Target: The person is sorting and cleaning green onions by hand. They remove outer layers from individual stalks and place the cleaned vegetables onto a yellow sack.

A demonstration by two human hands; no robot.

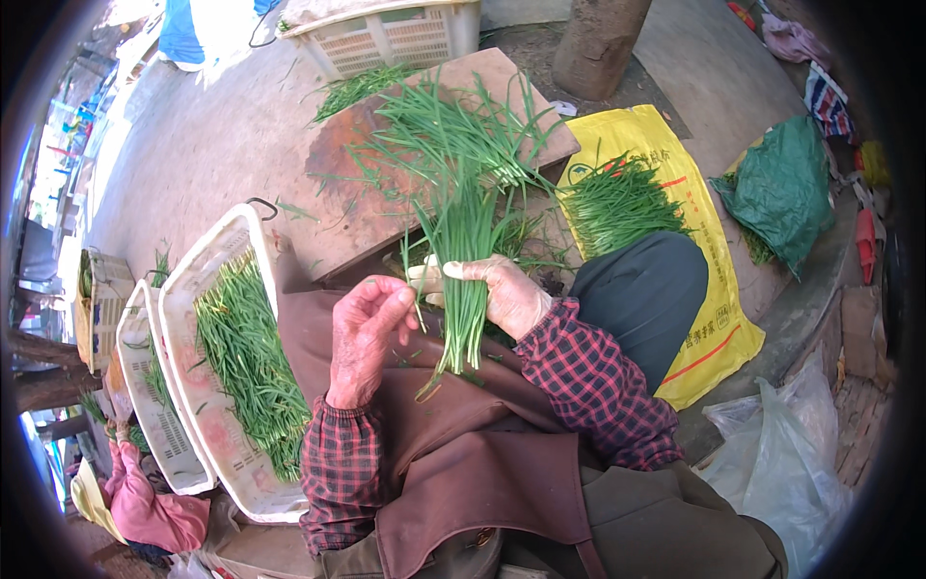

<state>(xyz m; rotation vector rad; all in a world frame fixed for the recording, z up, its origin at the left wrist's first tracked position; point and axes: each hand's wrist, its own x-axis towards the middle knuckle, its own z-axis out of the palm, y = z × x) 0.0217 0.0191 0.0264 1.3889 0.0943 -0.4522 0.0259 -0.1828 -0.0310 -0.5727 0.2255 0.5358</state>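
In my right hand, which wears a pale thin glove, is a bunch of garlic chives. Its leaves point away from me and the pale stem ends hang toward my lap. My bare left hand is closed beside the bunch, thumb and forefinger pinched on a thin chive stalk. Just beyond the bunch, a loose pile of chives lies on a worn brown board. A yellowish scrap dangles under the stem ends, over my brown apron.
On the left stands a white plastic crate of chives, with another crate beside it. More chives rest on a yellow sack at right. A tree trunk and a crate stand at the back. Plastic bags lie lower right.
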